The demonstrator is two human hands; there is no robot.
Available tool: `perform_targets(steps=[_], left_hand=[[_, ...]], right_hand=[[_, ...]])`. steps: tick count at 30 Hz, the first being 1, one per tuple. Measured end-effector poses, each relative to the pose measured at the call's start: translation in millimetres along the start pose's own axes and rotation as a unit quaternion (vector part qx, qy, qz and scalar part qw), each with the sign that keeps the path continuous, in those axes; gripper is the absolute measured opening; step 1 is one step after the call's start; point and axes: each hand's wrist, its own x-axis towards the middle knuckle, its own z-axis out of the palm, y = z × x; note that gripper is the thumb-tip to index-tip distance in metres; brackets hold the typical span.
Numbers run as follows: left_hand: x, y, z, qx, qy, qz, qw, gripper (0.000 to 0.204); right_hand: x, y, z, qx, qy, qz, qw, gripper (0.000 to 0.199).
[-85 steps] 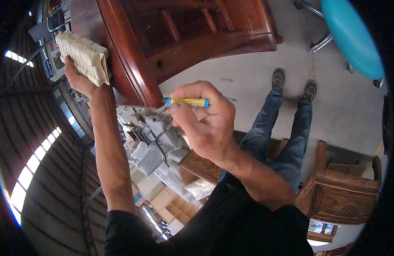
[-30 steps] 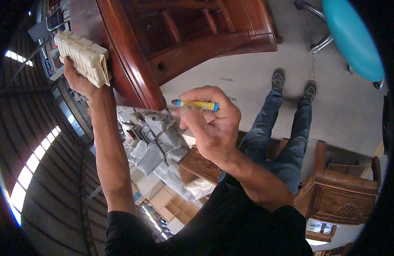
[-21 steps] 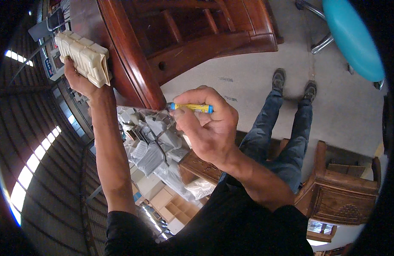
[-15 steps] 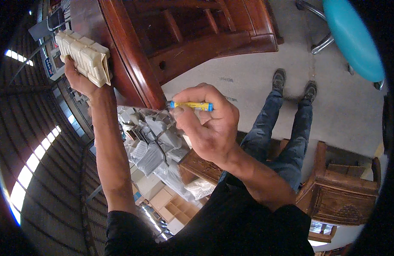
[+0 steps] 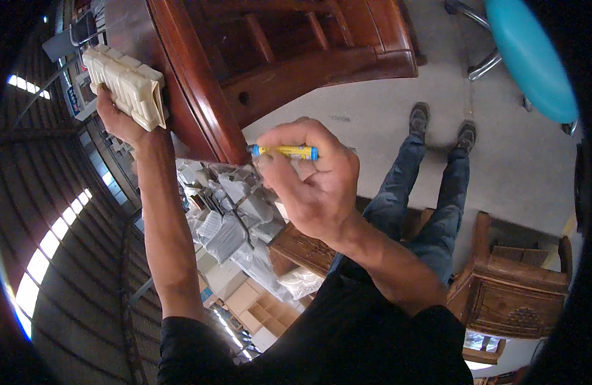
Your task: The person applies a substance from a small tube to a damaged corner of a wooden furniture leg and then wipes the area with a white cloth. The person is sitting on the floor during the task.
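Observation:
My right hand [image 5: 318, 176] pinches a short yellow marker [image 5: 289, 153] with blue ends between thumb and curled fingers. The marker lies level, its dark tip pointing left at the lower corner of a glossy red-brown wooden desk [image 5: 206, 109]. Whether tip and wood touch, I cannot tell. Out at the upper left, my left hand [image 5: 121, 122] grips a cream moulded plastic tray [image 5: 126, 83] with ridged, block-like compartments and a thin folded edge. The tray is beside the desk's dark top; my left fingers are partly hidden behind it.
A teal padded chair [image 5: 533, 58] with metal legs stands at the upper right. Carved wooden furniture [image 5: 517, 301] is at the lower right. Several grey wrapped pieces [image 5: 228, 224] are heaped below the desk corner, near a light-brown compartmented shelf [image 5: 273, 311]. Grey concrete floor [image 5: 501, 154] lies around my feet.
My right hand and the marker have shifted slightly up and to the left, close to the desk corner. The left hand and tray stay almost where they were.

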Motion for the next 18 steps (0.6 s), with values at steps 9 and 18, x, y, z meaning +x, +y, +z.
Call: perform_targets(steps=[9, 18], left_hand=[[-7.0, 2.7, 6.5, 0.007, 0.003, 0.001, 1.0, 0.045], [-1.1, 0.1, 1.9, 0.01, 0.01, 0.002, 1.0, 0.045]], right_hand=[[16.7, 3.8, -3.3, 0.108, 0.062, 0.055, 0.991, 0.012], [-5.1, 20.6, 1.1, 0.171, -0.061, 0.149, 0.972, 0.019]])
